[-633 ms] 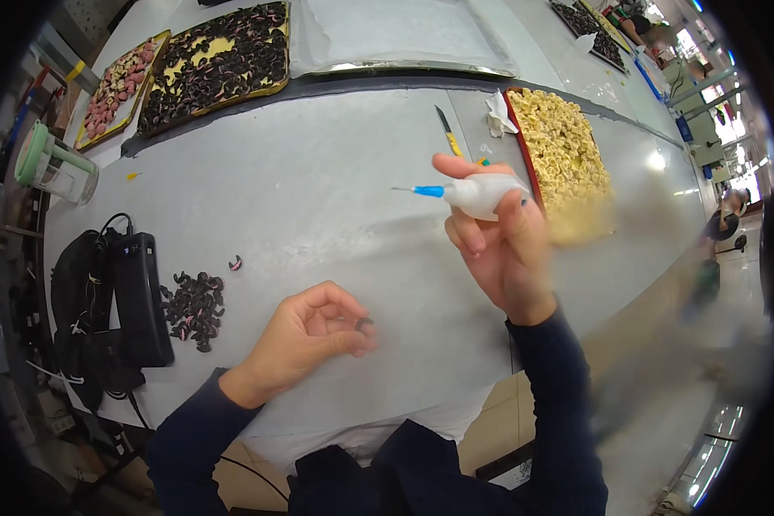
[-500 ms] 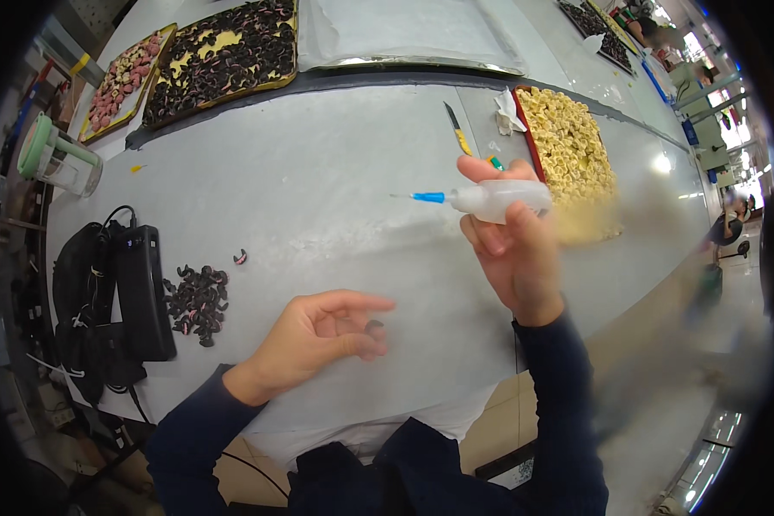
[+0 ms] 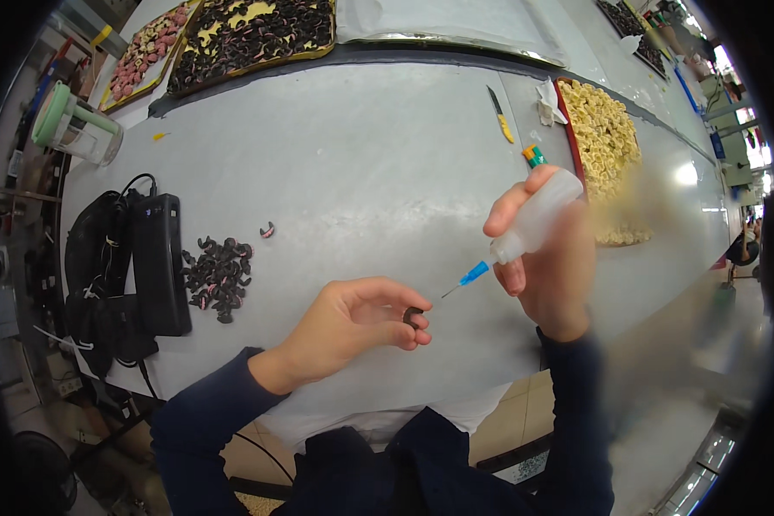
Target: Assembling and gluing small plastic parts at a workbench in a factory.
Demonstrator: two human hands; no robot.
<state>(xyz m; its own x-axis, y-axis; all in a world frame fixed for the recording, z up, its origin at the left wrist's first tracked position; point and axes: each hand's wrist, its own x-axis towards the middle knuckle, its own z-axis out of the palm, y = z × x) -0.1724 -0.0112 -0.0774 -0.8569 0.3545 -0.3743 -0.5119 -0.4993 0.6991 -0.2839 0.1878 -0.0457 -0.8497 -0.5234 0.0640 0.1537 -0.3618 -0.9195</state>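
Observation:
Between the thumb and fingers of my left hand [image 3: 340,325] is a small dark curved piece [image 3: 409,318], its ends turned to the right. My right hand [image 3: 557,279] grips a translucent white squeeze bottle [image 3: 540,215], tilted down to the left. The bottle's blue needle tip [image 3: 473,273] points at the curved piece, and a short gap separates them. Similar dark pieces, some with pink showing, lie in a pile [image 3: 219,273] left of my left hand. One loose dark piece [image 3: 267,230] lies just beyond the pile.
A black box-shaped device [image 3: 161,262] with cables lies at the left, near a green-lidded clear jar [image 3: 82,129]. Toward the back right are a yellow-handled knife [image 3: 501,119], a green-and-orange object [image 3: 533,155] and a red-rimmed tray [image 3: 568,120] of pale yellow pieces. Filled trays line the back.
My right hand has tipped the bottle, bringing its needle down toward the left hand. The left hand has closed in on the curved piece and shifted slightly right. The whole view has shifted.

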